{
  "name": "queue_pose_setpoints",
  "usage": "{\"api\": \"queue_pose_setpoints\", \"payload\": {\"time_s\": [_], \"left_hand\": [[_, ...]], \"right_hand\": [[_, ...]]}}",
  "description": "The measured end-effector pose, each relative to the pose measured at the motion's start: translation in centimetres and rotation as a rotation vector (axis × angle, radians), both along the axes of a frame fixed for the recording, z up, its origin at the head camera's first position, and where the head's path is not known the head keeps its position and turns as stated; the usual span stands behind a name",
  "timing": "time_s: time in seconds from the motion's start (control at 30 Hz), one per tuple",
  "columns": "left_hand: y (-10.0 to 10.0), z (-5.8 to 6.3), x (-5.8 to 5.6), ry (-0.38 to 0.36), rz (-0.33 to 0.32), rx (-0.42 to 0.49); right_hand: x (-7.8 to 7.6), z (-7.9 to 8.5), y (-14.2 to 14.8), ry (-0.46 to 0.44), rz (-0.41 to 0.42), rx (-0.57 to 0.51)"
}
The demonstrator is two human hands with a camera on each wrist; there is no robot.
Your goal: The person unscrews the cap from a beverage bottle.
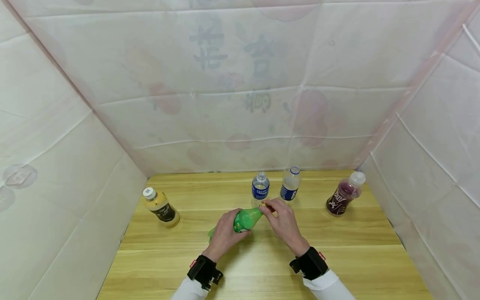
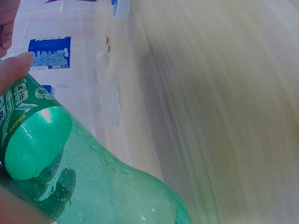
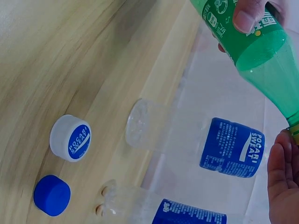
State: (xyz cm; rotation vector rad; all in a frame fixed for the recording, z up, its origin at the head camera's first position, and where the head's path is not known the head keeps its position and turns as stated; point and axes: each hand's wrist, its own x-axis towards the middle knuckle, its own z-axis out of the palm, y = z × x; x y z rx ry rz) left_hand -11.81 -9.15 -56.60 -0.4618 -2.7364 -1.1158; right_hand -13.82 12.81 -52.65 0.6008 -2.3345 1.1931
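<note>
In the head view a green plastic bottle [image 1: 248,219] is tilted above the table, its neck pointing up to the right. My left hand [image 1: 224,232] grips it around its labelled body. At the neck, the fingers of my right hand [image 1: 283,221] pinch the yellow cap [image 3: 294,131]; those fingers partly cover it. Some liquid and droplets show inside the bottle in the left wrist view. Behind the hands stand two uncapped clear bottles with blue labels: a Pocari Sweat bottle [image 1: 260,186] and another bottle [image 1: 291,183] to its right.
A white Pocari Sweat cap [image 3: 70,138] and a blue cap [image 3: 52,196] lie on the wooden table [image 1: 180,266]. At the left stands a yellow drink bottle [image 1: 161,207] with a white cap; at the right, a purple drink bottle [image 1: 343,196]. White sheeting [image 1: 232,121] encloses the back and sides.
</note>
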Motion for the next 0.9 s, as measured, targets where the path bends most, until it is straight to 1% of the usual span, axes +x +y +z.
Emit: {"api": "queue_pose_setpoints", "payload": {"time_s": [0.23, 0.53, 0.77, 0.9], "left_hand": [[0.24, 0.41, 0.05, -0.015, -0.008, 0.05], [0.26, 0.6, 0.21, -0.031, -0.014, 0.067], [0.19, 0.77, 0.29, -0.049, -0.026, 0.087], [0.16, 0.82, 0.34, -0.054, -0.027, 0.092]], "right_hand": [[-0.13, 0.09, 0.33, 0.046, 0.032, -0.01], [-0.13, 0.3, 0.6, 0.059, 0.086, -0.026], [-0.27, 0.28, 0.77, 0.1, 0.109, -0.026], [-0.32, 0.27, 0.78, 0.104, 0.129, -0.034]]}}
